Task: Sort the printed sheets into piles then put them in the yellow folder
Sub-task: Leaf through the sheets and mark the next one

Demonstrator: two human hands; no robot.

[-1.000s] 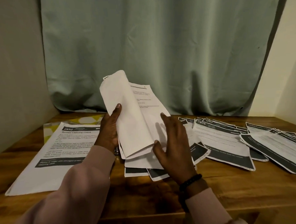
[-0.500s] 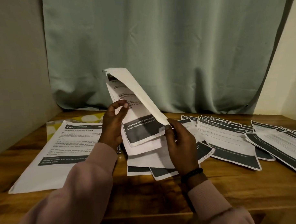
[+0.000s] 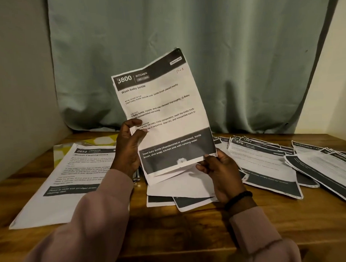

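Yellow folder [image 3: 94, 142] mostly under sheet; rightmost sheets [image 3: 332, 164] cut off.

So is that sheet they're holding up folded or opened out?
Opened out: the held sheet shows its whole printed face, header to footer, gripped by the left hand and right hand.

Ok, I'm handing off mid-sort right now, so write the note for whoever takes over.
Left hand grips the left edge of the raised sheet 3800 "Wash baby bottle"; right hand pinches its bottom right corner.
A loose heap of unsorted sheets lies under it on the wooden table.
Sheet 2652 "Screen Cleaning Check" lies at left, over the yellow folder.
Fanned sheets lie at right, more at far right.
Done: some sheets laid out.
Left: place 3800, sort the heap, put everything in the folder.
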